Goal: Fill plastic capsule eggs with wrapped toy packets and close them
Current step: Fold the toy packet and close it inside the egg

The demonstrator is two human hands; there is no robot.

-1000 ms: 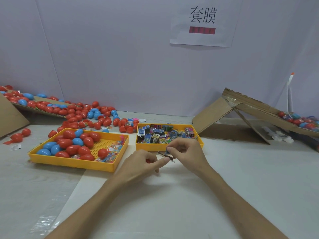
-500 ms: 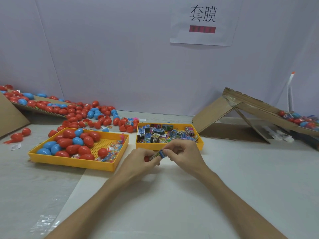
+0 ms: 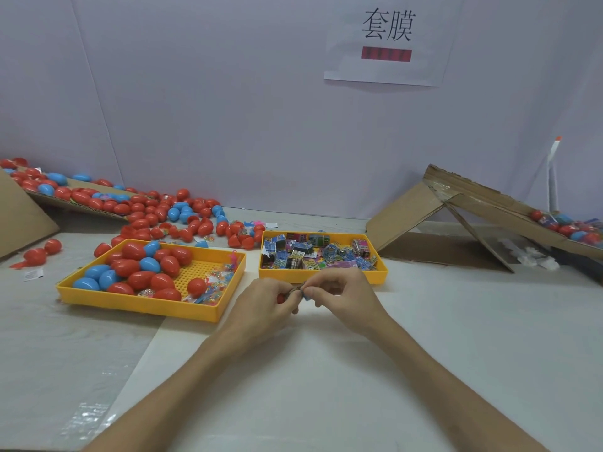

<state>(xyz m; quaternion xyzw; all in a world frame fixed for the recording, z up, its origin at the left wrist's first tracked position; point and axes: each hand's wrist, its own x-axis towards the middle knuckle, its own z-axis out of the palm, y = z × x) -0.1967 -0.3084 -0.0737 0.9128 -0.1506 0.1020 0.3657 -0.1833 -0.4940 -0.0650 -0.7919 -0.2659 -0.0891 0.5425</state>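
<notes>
Red capsule egg [image 3: 280,298], mostly hidden, wrapped packet [image 3: 301,290] just beside it

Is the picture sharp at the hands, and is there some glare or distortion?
Head view: soft, even light, faint shadows under the forearms; the packet pinched by the right hand and the red capsule piece in the left hand look slightly blurred; glare on the clear film, lower left; edges look stretched by the wide lens.
</notes>
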